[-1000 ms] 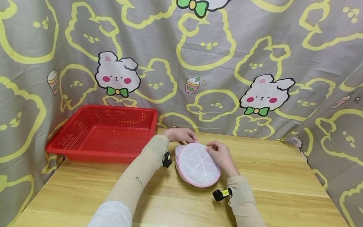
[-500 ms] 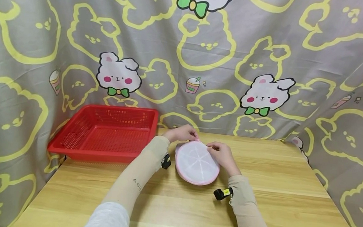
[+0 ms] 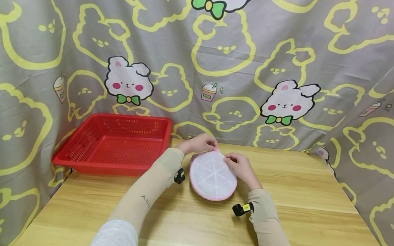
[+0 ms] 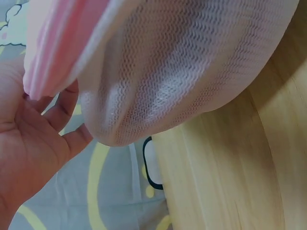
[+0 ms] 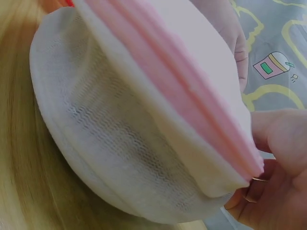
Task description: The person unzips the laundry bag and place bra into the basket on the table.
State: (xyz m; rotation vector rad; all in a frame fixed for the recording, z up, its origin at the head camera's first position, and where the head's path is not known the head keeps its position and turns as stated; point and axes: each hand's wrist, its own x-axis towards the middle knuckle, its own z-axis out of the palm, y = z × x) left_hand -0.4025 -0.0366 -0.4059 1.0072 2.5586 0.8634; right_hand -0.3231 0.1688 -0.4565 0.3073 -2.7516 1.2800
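A round, white mesh laundry bag (image 3: 213, 177) with pink edging stands on the table between the two hands. Its flat top shows pale lines crossing like spokes. At the bag's far edge, my left hand (image 3: 200, 143) pinches the pink rim near what looks like the zipper. My right hand (image 3: 242, 169) pinches the rim's far right side, thumb on top. Up close, the pink zipper band (image 5: 187, 79) runs round the side above sagging mesh (image 5: 120, 124). In the left wrist view, the fingertips of my left hand (image 4: 33, 139) are partly hidden behind the pink band.
A red perforated plastic basket (image 3: 108, 167) stands at the back left, beside my left forearm. The wooden table (image 3: 314, 227) ends at a patterned grey curtain (image 3: 176, 39) behind and at both sides.
My left hand has moved slightly away and to the right along the rim. The bag's top has shifted a little left, covering the lower part that showed at its left. The right hand stays nearly still.
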